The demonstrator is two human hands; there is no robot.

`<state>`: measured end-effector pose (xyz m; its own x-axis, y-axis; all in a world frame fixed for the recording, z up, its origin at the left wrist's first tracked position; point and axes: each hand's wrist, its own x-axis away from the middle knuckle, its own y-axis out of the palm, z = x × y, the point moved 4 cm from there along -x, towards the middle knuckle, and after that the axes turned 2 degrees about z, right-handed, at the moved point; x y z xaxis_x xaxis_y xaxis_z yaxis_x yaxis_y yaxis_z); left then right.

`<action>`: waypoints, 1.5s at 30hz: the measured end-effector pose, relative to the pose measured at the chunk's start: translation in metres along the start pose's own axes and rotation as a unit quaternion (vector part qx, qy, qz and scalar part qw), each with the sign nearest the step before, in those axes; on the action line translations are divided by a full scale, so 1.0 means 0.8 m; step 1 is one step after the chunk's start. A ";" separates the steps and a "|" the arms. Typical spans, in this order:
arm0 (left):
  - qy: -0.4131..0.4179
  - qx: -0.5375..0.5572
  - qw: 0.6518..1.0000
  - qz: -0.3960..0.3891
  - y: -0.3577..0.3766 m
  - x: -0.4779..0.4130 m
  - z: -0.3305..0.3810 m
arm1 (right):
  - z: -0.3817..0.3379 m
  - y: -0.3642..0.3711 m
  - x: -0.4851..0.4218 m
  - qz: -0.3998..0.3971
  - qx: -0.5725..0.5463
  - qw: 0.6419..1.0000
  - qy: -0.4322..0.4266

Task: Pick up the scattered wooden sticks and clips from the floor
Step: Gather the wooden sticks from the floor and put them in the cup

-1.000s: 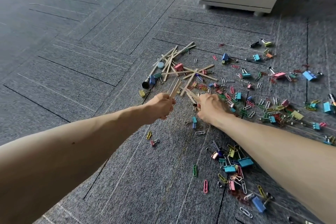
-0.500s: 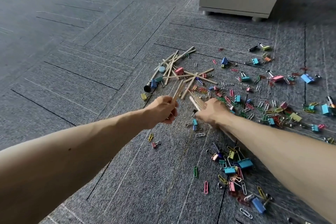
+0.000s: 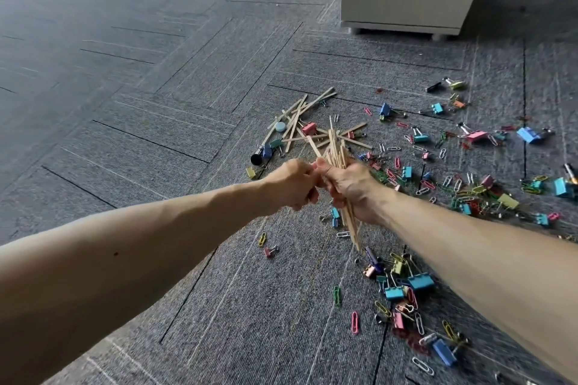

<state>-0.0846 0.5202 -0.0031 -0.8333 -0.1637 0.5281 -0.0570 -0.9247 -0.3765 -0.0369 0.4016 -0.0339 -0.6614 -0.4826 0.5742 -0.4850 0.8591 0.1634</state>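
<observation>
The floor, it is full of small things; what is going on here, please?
A person is collecting wooden sticks from the grey carpet. The right hand grips a bundle of sticks, and the left hand, fingers curled, meets it at the bundle; whether it pinches a stick is unclear. A loose pile of sticks lies crossed just beyond the hands. Coloured binder clips and paper clips are scattered to the right, none picked up yet.

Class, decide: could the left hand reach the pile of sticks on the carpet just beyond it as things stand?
Probably yes. The stick pile lies on open carpet ahead of the left hand, nothing between; the right hand holds the gathered bundle.
</observation>
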 end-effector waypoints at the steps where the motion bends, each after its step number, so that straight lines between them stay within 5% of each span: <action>1: -0.004 -0.018 1.000 0.003 0.000 0.003 0.001 | -0.003 0.002 0.000 0.003 0.009 1.000 -0.007; 10: -0.028 -0.084 0.992 -0.090 -0.042 -0.009 -0.001 | -0.032 -0.002 -0.005 0.019 -0.015 1.000 -0.018; 18: -0.009 -0.222 0.974 0.037 -0.147 -0.079 -0.041 | -0.043 -0.043 -0.031 0.022 -0.043 0.999 -0.019; 23: 0.076 -0.362 0.921 0.120 -0.180 -0.118 -0.062 | -0.040 -0.045 -0.065 0.036 -0.039 0.999 -0.001; 25: 0.111 -0.392 0.903 0.135 -0.186 -0.130 -0.070 | -0.039 -0.048 -0.077 0.067 0.049 0.997 0.005; 28: 0.145 -0.416 0.883 0.161 -0.200 -0.148 -0.088 | -0.053 -0.058 -0.086 0.116 0.287 0.951 -0.012; 32: 0.095 -0.450 0.871 0.174 -0.225 -0.183 -0.130 | -0.099 -0.065 -0.098 0.153 0.458 0.875 -0.036; 37: 0.076 -0.459 0.855 0.227 -0.223 -0.201 -0.156 | -0.129 -0.060 -0.138 0.172 0.563 0.804 -0.082; 45: 0.095 -0.416 0.871 0.244 -0.231 -0.195 -0.158 | -0.109 -0.008 -0.209 0.122 0.643 0.755 -0.043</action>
<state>-0.0138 0.7596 -0.1118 -0.9415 -0.3339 0.0454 0.0159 -0.1784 -0.9838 0.1265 0.4917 -0.0608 -0.8287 -0.3935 0.3980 -0.4602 0.0742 -0.8847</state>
